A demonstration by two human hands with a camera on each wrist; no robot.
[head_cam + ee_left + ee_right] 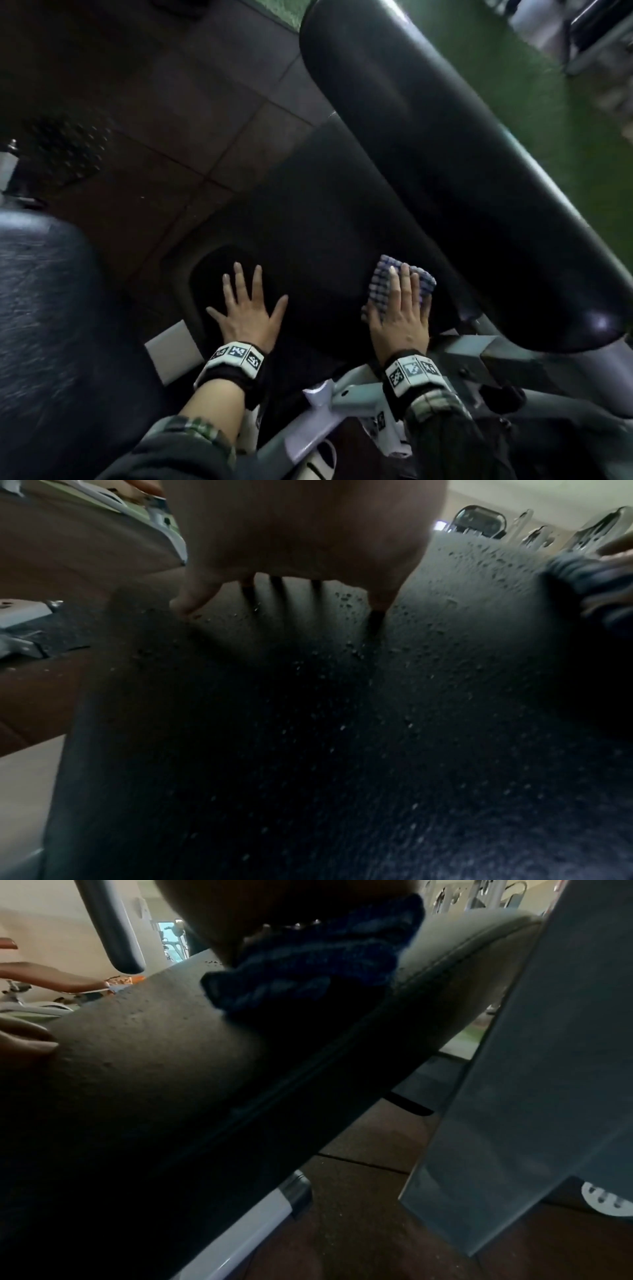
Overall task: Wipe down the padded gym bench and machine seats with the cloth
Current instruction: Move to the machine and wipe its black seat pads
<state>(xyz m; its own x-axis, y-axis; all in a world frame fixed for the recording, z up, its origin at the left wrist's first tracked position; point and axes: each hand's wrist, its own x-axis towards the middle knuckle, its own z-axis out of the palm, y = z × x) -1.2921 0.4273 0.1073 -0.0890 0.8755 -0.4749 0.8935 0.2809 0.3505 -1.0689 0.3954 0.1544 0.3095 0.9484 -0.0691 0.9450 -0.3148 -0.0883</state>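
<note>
The black padded machine seat lies below me, its surface speckled with droplets. My left hand rests flat on its near left part with fingers spread, and holds nothing. My right hand presses a folded blue checked cloth onto the seat's right side with straight fingers. The right wrist view shows the cloth bunched under the palm near the seat's seamed edge. The long black back pad rises just right of the cloth.
Another dark padded surface fills the left side. The grey machine frame runs under my wrists. Brown rubber floor tiles lie beyond the seat, and green turf lies past the back pad. Other gym machines stand far off.
</note>
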